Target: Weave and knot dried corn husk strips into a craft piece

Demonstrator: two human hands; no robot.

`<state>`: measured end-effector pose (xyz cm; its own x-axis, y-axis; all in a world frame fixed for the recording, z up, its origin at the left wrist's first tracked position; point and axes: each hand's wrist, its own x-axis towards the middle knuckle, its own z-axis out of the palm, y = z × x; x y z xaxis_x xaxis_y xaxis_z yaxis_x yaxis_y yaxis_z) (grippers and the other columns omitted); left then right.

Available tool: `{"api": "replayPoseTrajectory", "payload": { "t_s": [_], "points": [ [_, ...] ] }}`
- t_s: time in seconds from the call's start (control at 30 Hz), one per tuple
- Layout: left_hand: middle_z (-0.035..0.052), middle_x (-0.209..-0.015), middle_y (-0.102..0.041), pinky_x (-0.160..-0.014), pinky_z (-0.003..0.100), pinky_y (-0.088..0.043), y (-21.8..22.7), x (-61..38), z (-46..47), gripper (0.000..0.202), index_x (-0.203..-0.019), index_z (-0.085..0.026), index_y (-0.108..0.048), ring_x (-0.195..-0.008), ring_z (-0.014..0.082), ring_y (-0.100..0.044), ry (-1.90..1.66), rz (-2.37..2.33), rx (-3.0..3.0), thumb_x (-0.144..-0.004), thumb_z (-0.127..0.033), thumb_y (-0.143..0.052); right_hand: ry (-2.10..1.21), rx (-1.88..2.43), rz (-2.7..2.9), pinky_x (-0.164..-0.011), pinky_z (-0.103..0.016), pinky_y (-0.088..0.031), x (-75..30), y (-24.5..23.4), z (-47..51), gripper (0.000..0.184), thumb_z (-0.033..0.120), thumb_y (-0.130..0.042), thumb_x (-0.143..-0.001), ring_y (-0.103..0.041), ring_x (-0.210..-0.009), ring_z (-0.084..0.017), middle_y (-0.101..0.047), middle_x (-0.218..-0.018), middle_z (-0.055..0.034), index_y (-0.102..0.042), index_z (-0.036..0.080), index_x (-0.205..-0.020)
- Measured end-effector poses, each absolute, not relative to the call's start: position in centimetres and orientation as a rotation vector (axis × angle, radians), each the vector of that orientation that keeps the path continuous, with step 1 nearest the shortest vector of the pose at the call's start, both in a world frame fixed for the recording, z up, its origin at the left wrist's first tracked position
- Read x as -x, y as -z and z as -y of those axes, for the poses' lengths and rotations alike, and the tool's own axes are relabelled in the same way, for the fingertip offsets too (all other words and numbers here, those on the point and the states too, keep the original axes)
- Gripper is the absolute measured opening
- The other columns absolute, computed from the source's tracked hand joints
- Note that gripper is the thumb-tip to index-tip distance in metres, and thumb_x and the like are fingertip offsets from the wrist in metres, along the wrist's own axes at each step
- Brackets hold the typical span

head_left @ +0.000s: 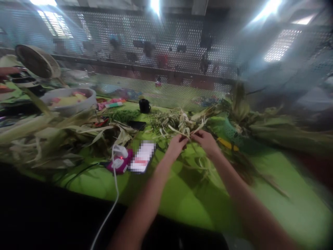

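Observation:
Over the green table [171, 194], my left hand [177, 144] and my right hand [205, 140] are close together, fingers pinched. Between them is a bundle of pale dried corn husk strips [185, 122], with loose ends sticking up and out to both sides. Each hand grips the husk near the bottom of the bundle; the exact hold of the fingertips is too small to make out. Below and to the right of my hands, thin pale strips [205, 167] trail over the cloth. A heap of shredded husk [165, 118] lies just behind them.
Left of my arms are a phone [142, 158], a purple power strip [120, 162] with a white cable [117, 191], and piled husks [33, 142]. Farther back stand a basin [90, 100], a fan [36, 62] and a black mug [144, 106]. Green netting [229, 130] lies right; another person's hand [9, 71] shows far left.

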<state>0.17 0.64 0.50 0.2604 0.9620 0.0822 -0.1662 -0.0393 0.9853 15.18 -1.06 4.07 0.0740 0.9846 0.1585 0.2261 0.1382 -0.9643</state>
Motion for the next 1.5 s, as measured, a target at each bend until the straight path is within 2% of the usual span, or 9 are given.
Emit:
{"api": "replayPoseTrajectory", "payload": {
  "t_s": [0.13, 0.4, 0.47, 0.57, 0.83, 1.07, 1.27, 1.43, 1.5],
  "points": [
    [-0.0007, -0.065, -0.059, -0.052, 0.022, -0.043, -0.5, -0.4, -0.5, 0.014, -0.08, -0.015, -0.059, -0.053, 0.01, -0.055, -1.144, -0.919, -1.286, -0.079, -0.028, -0.063, -0.914, 1.386, 1.492, -0.039, -0.022, -0.034, -14.7, -4.3, 1.3, 0.036, 0.047, -0.073, -0.067, -0.046, -0.047, -0.01, -0.064, -0.068, 0.0003, -0.07, 0.017, -0.087],
    [0.0005, -0.06, -0.06, -0.057, 0.024, -0.04, -0.7, 1.5, -0.8, 0.017, -0.059, -0.018, -0.062, -0.058, 0.0142, -0.053, -0.965, -0.95, -1.766, -0.069, -0.03, -0.071, -0.991, 1.34, 1.201, -0.036, -0.022, -0.026, -16.5, -3.8, 0.4, 0.042, 0.052, -0.078, -0.06, -0.036, -0.037, -0.005, -0.058, -0.059, 0.0044, -0.061, 0.017, -0.076],
    [0.0047, -0.078, -0.068, -0.071, 0.027, -0.045, -1.0, 1.9, -1.0, 0.011, -0.071, -0.019, -0.071, -0.077, 0.0191, -0.059, -1.061, -0.913, -1.781, -0.064, -0.026, -0.076, -1.007, 1.302, 1.177, -0.036, -0.022, -0.027, -16.7, -3.9, 0.4, 0.042, 0.051, -0.078, -0.06, -0.036, -0.037, -0.004, -0.059, -0.062, 0.0044, -0.061, 0.017, -0.079],
    [0.0083, -0.106, -0.07, -0.089, 0.031, -0.045, -1.3, 1.5, -0.9, 0.027, -0.1, -0.021, -0.073, -0.1, 0.0218, -0.06, -1.184, -0.808, -1.599, -0.076, -0.032, -0.07, -1.038, 1.292, 1.244, -0.036, -0.022, -0.031, -16.3, -4.1, 0.7, 0.041, 0.05, -0.076, -0.062, -0.038, -0.037, -0.005, -0.061, -0.066, 0.0033, -0.063, 0.017, -0.082],
    [0.001, -0.066, -0.06, -0.053, 0.023, -0.039, -0.2, -0.5, -0.4, 0.026, -0.086, -0.016, -0.069, -0.055, 0.0115, -0.048, -1.114, -0.848, -1.263, -0.084, -0.04, -0.06, -1.087, 1.272, 1.422, -0.048, -0.024, -0.045, -14.0, -4.0, 1.6, 0.034, 0.039, -0.073, -0.066, -0.057, -0.054, -0.012, -0.065, -0.068, 0.0002, -0.063, 0.018, -0.09],
    [0.0046, -0.092, -0.07, -0.074, 0.026, -0.046, 0.3, -0.6, -1.1, 0.018, -0.087, -0.018, -0.073, -0.085, 0.0175, -0.059, -1.247, -0.778, -1.181, -0.078, -0.03, -0.063, -1.128, 1.243, 1.339, -0.041, -0.021, -0.039, -12.6, -2.8, 1.8, 0.044, 0.029, -0.073, -0.057, -0.05, -0.05, -0.009, -0.064, -0.076, 0.0006, -0.052, 0.019, -0.095],
    [0.0009, -0.071, -0.061, -0.068, 0.025, -0.038, 0.0, -0.3, -1.0, 0.019, -0.076, -0.016, -0.067, -0.072, 0.0145, -0.051, -1.279, -0.985, -1.331, -0.081, -0.033, -0.06, -0.887, 1.306, 1.403, -0.047, -0.025, -0.041, -12.6, -2.0, 1.5, 0.029, 0.022, -0.062, -0.061, -0.051, -0.052, -0.013, -0.057, -0.065, 0.0045, -0.052, 0.021, -0.088],
    [-0.0031, -0.058, -0.048, -0.059, 0.023, -0.032, -0.2, 0.1, -1.1, 0.022, -0.064, -0.016, -0.057, -0.061, 0.0109, -0.043, -1.251, -1.02, -1.256, -0.079, -0.032, -0.063, -0.448, 1.43, 1.697, -0.07, -0.031, -0.046, -14.1, -3.1, 1.5, 0.014, 0.017, -0.059, -0.069, -0.061, -0.073, -0.019, -0.067, -0.078, -0.003, -0.067, 0.021, -0.079],
    [-0.0041, -0.056, -0.046, -0.055, 0.021, -0.03, -0.3, 0.1, -1.0, 0.022, -0.065, -0.016, -0.056, -0.055, 0.0087, -0.039, -1.24, -0.948, -1.155, -0.077, -0.033, -0.065, -0.48, 1.45, 1.693, -0.068, -0.03, -0.046, -14.4, -3.3, 1.5, 0.009, 0.019, -0.061, -0.071, -0.062, -0.072, -0.019, -0.069, -0.081, -0.0042, -0.068, 0.021, -0.077]
  ]
}}
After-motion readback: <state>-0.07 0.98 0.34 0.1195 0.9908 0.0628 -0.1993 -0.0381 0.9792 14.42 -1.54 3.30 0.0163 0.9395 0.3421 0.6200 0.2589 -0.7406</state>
